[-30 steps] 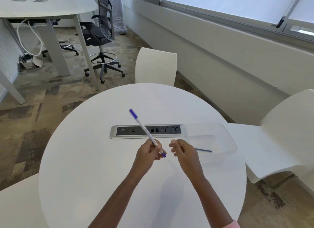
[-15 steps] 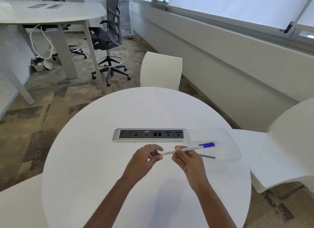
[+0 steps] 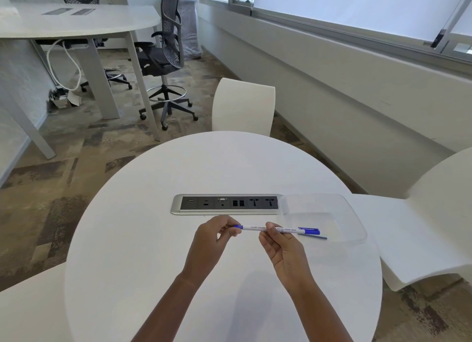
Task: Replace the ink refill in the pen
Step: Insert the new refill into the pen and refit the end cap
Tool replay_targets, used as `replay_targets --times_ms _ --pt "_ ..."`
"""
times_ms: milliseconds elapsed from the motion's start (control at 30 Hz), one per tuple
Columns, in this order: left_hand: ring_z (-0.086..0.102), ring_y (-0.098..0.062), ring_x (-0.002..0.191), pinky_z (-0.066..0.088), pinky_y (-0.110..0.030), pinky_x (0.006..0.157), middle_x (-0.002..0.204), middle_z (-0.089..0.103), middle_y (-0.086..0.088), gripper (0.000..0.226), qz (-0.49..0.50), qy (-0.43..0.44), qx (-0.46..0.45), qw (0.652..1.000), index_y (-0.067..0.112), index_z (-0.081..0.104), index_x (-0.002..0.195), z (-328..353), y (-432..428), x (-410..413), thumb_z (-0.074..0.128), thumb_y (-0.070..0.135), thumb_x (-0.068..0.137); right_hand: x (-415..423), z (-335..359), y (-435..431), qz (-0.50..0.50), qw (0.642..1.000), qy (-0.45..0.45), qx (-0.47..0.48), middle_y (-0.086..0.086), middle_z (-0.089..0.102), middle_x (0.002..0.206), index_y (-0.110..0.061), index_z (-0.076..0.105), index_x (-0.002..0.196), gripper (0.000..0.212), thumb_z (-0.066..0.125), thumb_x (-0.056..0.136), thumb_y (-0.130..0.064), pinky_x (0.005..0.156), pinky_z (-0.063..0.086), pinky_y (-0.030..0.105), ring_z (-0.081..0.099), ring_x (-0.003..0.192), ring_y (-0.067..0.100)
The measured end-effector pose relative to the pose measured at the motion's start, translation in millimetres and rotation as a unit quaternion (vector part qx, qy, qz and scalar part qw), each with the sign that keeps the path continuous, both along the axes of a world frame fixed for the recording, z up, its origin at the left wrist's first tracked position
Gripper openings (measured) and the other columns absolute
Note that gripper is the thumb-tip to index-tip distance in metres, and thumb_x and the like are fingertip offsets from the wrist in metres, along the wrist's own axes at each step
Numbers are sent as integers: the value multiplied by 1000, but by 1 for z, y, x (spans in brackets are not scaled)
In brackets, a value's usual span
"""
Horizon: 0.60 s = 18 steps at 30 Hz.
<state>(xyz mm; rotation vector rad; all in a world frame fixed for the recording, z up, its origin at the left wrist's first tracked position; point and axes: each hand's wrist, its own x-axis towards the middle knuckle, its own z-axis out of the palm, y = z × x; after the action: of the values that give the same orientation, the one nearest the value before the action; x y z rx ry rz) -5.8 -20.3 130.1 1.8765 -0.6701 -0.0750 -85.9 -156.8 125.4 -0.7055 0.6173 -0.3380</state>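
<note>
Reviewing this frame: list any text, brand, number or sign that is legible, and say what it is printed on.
Pen: dark print runs along the white barrel between the left hand and right hand, too small and blurred to read.
Socket panel set into the table: only port and outlet shapes show, no legible labels.
Clear tray and the loose refill in it: no text visible.

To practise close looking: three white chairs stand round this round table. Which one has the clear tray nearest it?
The white chair at the right: the clear tray lies at the table's right edge, beside its seat.
</note>
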Motion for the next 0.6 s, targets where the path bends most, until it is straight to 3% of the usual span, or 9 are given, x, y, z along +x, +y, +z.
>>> replay_targets --times_ms 133,233,333,600 --pt "60 -6 73 42 -9 62 70 65 14 38 -3 -24 0 1000 32 61 71 -1 -2 1 59 -4 80 0 1 0 -10 1000 8 2 1 71 57 -1 66 79 10 57 83 -1 52 56 18 68 56 12" --pt "58 0 76 40 -5 67 74 62 20 21 -8 -66 14 998 13 67 77 -1 -2 2 60 -7 79 1 3 0 -14 1000 13 4 1 70 56 -1 66 77 10 57 83 0 51 56 18 68 55 12" --pt "55 6 76 39 -3 69 75 59 22 15 -9 -102 24 994 8 67 79 0 -2 2 61 -5 80 1 3 -1 -16 1000 11 3 1 70 55 0 65 77 10 57 83 0 50 56 18 68 54 12" --pt "43 -5 55 33 -8 55 56 48 11 12 1 -117 51 992 9 56 78 0 -7 -7 52 7 89 2 4 -1 -21 1000 -3 1 0 69 54 1 64 76 11 55 84 1 52 56 19 68 55 12"
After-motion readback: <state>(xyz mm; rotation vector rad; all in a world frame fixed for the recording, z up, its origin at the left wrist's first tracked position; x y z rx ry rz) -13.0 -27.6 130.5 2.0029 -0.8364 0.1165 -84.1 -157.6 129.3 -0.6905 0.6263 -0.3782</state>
